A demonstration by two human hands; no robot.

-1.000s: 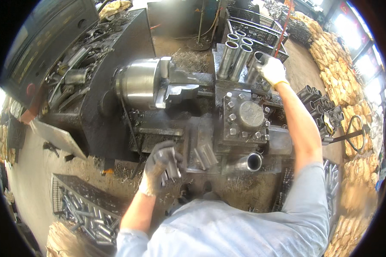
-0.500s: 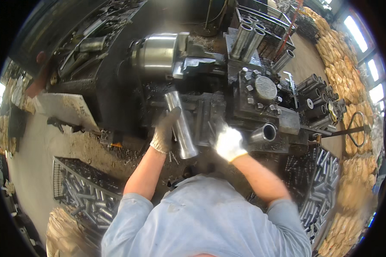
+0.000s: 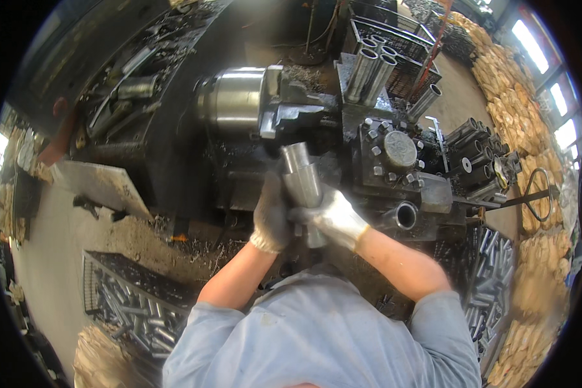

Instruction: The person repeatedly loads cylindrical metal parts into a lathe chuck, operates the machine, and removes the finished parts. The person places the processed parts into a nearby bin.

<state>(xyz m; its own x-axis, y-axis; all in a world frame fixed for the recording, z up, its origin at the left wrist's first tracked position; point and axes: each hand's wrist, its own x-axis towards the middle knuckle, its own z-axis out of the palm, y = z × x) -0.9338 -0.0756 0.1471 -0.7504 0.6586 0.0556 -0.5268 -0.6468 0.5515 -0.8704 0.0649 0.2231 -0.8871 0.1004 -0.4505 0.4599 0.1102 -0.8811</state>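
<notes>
The metal tube [image 3: 302, 184] stands almost upright, its open end pointing far, toward the lathe chuck [image 3: 239, 100]. The left hand [image 3: 270, 216] and the right hand [image 3: 330, 216] both wrap tight around its near part. More tubes [image 3: 368, 68] stand far right.

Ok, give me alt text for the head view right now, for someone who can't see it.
Two gloved hands, left hand and right hand, grip one steel tube together in front of a lathe chuck. To the right sits the tool post, with more upright tubes behind it. A crate of cut tubes lies at lower left.
</notes>
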